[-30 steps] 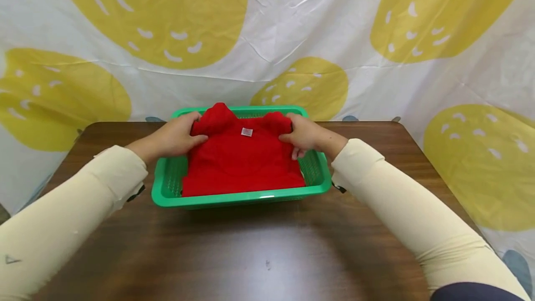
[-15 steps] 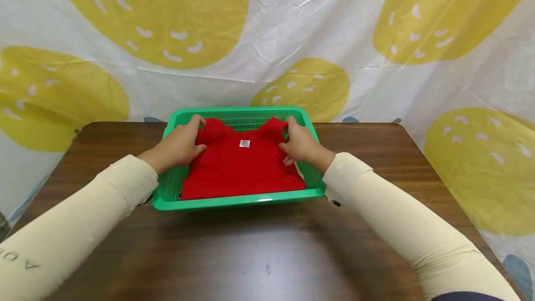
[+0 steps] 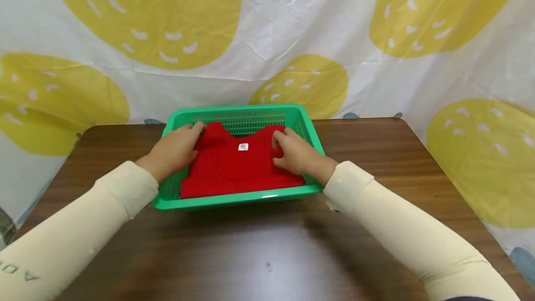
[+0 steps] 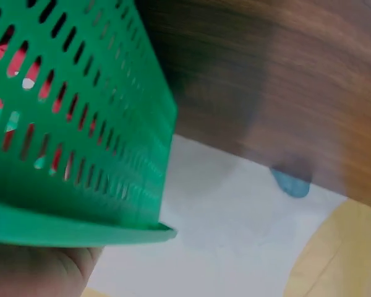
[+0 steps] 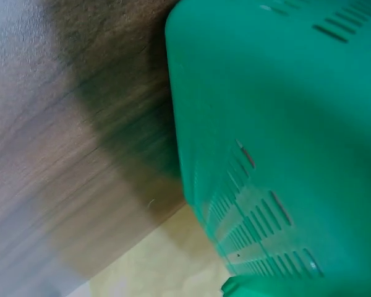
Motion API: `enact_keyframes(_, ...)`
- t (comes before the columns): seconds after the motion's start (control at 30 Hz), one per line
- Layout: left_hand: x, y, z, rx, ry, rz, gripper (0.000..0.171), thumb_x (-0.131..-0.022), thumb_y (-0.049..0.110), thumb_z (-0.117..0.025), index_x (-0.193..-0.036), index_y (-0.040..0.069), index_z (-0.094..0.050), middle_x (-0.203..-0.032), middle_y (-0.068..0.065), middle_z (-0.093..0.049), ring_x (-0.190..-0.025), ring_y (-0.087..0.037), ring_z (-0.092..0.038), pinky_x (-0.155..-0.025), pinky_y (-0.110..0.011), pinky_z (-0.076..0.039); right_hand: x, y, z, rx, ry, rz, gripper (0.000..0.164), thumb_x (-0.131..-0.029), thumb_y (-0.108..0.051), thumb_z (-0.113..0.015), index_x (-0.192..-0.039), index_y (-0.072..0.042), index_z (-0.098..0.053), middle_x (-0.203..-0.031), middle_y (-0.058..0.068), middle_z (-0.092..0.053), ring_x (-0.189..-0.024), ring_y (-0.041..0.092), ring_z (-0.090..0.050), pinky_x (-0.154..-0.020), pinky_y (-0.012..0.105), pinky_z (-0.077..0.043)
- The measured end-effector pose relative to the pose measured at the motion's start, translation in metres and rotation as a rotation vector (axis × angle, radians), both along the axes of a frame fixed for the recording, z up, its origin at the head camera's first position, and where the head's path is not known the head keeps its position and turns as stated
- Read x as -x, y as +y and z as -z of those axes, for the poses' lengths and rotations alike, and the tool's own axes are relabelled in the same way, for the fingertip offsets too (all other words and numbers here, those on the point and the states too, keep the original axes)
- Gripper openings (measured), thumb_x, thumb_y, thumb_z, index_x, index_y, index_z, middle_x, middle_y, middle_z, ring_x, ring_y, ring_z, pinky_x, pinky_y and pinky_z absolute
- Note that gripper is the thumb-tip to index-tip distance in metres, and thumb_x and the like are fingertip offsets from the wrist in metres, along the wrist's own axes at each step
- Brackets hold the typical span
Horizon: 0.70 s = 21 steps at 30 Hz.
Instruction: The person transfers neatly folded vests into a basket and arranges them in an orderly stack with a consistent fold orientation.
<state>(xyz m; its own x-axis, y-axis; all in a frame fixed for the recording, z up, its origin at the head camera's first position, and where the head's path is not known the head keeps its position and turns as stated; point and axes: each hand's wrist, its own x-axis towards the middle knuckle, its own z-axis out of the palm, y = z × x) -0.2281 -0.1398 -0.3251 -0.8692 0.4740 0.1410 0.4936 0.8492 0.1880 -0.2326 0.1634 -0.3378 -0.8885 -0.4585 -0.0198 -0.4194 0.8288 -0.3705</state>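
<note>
A folded red top (image 3: 240, 168) with a scooped neckline and a small white label (image 3: 243, 147) lies flat in a green plastic basket (image 3: 234, 199). My left hand (image 3: 173, 150) reaches over the basket's left rim, fingers at the top's left shoulder, thumb apart from them. Over the right shoulder of the top is my right hand (image 3: 297, 153), its fingers loosely bent with a gap between thumb and forefinger. Whether the fingertips touch the cloth is hard to tell. In the left wrist view, part of the left hand (image 4: 40, 272) shows beyond the basket rim (image 4: 80, 232); the right wrist view shows only the basket's outer wall (image 5: 235, 105).
The basket stands on a dark brown wooden table (image 3: 267, 245), near its far edge. Behind and to the right hangs a white cloth (image 3: 267, 22) with large yellow fruit prints.
Both hands have lowered the top's raised shoulder end into the basket, and the cloth now lies flat. The fingers have loosened from the shoulders, and the basket's slotted back wall shows more.
</note>
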Motion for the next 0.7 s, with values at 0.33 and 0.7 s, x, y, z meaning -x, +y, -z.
enact_keyframes(0.33, -0.016, 0.020, 0.000, 0.109, -0.201, 0.120, 0.058, -0.090, 0.045, -0.070, -0.136, 0.012, -0.059, -0.138, -0.016, -0.055, -0.125, -0.036, -0.053, -0.103, -0.059, -0.046, -0.009, 0.004, 0.008, -0.179, -0.196, -0.165, 0.067, -0.092, -0.051, -0.064, -0.148, -0.017, -0.049, -0.163, 0.011, -0.030, -0.151, 0.032, -0.024, -0.115, 0.049, -0.037)
enact_keyframes(0.7, -0.018, 0.020, 0.015, 0.238, -0.424, 0.053, 0.088, -0.085, 0.067, -0.062, -0.154, 0.017, -0.039, -0.162, -0.019, -0.028, -0.149, -0.048, -0.020, -0.116, -0.070, -0.019, -0.009, -0.005, 0.014, -0.282, -0.258, -0.148, 0.081, -0.090, -0.052, -0.066, -0.158, -0.026, -0.030, -0.168, 0.009, -0.014, -0.156, 0.035, -0.009, -0.114, 0.049, -0.039)
